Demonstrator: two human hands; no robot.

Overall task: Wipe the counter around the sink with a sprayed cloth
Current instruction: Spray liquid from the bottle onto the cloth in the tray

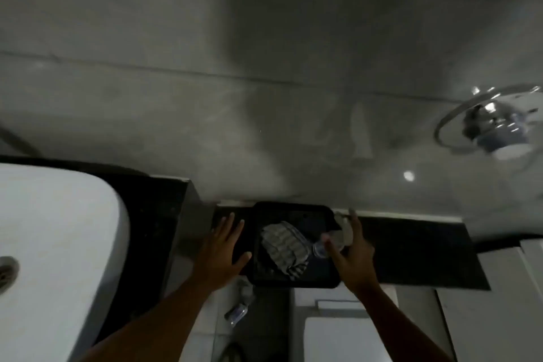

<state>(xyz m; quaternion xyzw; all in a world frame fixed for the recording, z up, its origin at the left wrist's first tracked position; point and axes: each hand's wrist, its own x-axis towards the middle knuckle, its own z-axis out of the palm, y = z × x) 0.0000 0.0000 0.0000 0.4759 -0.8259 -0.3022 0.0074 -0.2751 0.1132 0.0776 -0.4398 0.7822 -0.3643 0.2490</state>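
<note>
A black tray [293, 209] sits on a dark ledge [417, 250] against the wall. In it lies a crumpled grey striped cloth [283, 245]. My right hand [352, 256] is at the tray's right side, its fingers closed around a clear spray bottle [338, 236] with a pale trigger head. My left hand [221, 250] rests flat with spread fingers on the ledge by the tray's left edge, holding nothing. The white sink [53, 244] sits on the black counter [158, 214] at the left, its drain [7, 272] at the frame's edge.
A grey tiled wall [264, 67] fills the upper view. A chrome ring holder with a fitting [493, 126] is mounted at the right. Below the ledge are a white toilet tank [346, 332] and a small bottle [238, 310] on the floor.
</note>
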